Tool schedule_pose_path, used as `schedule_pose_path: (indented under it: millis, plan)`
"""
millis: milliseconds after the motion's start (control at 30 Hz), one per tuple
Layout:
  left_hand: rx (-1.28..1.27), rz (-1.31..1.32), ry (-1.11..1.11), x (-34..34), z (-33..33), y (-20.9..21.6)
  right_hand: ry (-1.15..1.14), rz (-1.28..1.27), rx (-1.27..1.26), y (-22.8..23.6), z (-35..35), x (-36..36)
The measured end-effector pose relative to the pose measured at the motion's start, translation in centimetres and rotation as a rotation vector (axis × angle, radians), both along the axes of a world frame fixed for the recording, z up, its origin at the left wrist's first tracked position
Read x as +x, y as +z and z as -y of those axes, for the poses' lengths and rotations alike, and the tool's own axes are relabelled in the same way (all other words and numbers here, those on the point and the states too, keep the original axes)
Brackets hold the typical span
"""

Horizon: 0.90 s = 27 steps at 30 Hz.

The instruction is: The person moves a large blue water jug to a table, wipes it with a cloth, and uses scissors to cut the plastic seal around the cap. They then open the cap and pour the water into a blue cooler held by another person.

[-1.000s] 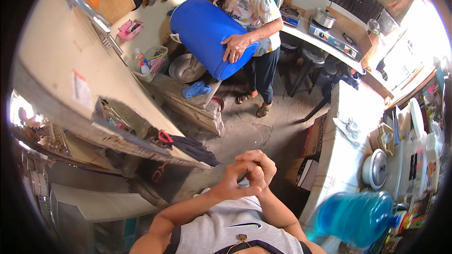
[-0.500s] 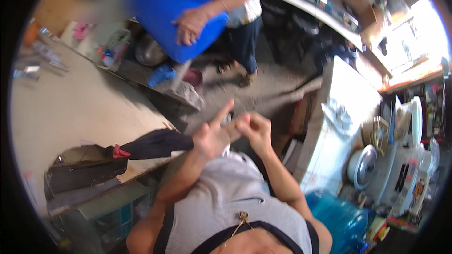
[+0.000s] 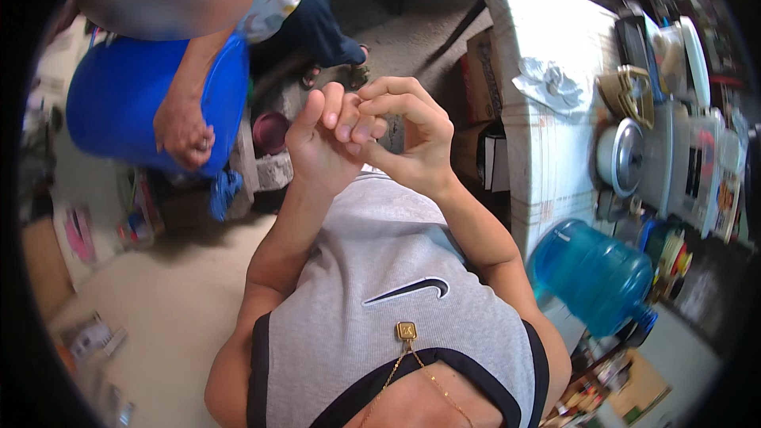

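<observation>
My two hands meet in front of my grey, black-trimmed tank top (image 3: 388, 246). My left hand (image 3: 325, 143) is palm up, its thumb standing apart and its other fingers half curled. Around those curled fingertips bends my right hand (image 3: 416, 131), with its fingers above and its thumb below. I see no object between the hands; the spot where the fingers overlap is partly hidden. A gold chain with a square pendant (image 3: 406, 331) hangs on my chest.
At the left another person's hand (image 3: 186, 131) rests on a blue plastic barrel (image 3: 119, 103). On the right stand a cloth-covered table (image 3: 547, 150) with a crumpled plastic bag (image 3: 555, 83), a lidded pot (image 3: 622, 157) and a blue water jug (image 3: 590, 269).
My view has turned, and the person with the barrel now appears farther left. My left forefinger, stretched out before, is now curled, and the right fingers have come over the left ones.
</observation>
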<state>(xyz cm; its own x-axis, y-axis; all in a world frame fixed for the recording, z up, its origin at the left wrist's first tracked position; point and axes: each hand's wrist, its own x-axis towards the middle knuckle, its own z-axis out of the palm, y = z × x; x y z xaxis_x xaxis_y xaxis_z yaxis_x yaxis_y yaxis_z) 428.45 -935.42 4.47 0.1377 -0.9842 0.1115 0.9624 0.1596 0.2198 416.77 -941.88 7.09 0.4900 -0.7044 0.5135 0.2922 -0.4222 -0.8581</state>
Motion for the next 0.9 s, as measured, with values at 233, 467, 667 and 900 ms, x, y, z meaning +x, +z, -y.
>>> schedule_pose_path:
  millis: [233,467,667,900]
  plan:
    - [0.453,1.677,0.084,4.1,4.6,-19.3,-0.34,-0.54,0.398,-10.6,1.1,-8.4]
    - [0.447,2.26,-0.513,5.8,3.0,-32.6,-1.244,-0.679,1.12,-30.3,-11.3,-22.5]
    - [0.075,2.63,-0.744,-0.4,9.2,-31.9,-1.471,-0.715,1.224,-32.6,-17.6,-27.1]
    - [-1.02,2.252,-0.029,-22.4,21.0,-24.6,-1.546,-1.045,0.17,-25.9,-5.5,-34.4]
